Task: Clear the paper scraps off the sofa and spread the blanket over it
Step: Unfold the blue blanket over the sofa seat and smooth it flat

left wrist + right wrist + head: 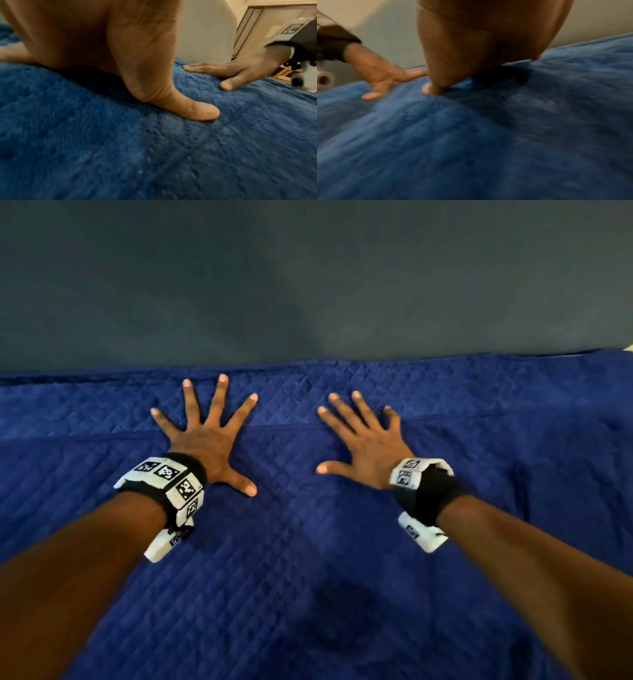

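Observation:
A dark blue quilted blanket (308, 542) lies spread over the sofa and fills the lower part of the head view. My left hand (209, 440) presses flat on it with fingers splayed wide. My right hand (366, 440) lies flat on it a hand's width to the right, fingers straight and spread. In the left wrist view my left thumb (188, 109) rests on the blanket (154, 155) and my right hand (228, 73) lies flat beyond it. The right wrist view is blurred: blanket (488, 142), right hand (471, 54), left hand (385, 75). No paper scraps show.
A plain grey wall (308, 275) rises behind the blanket's far edge. A pale corner (628, 348) shows at the far right edge. In the left wrist view a pale door or panel (267, 20) stands at the upper right behind the sofa.

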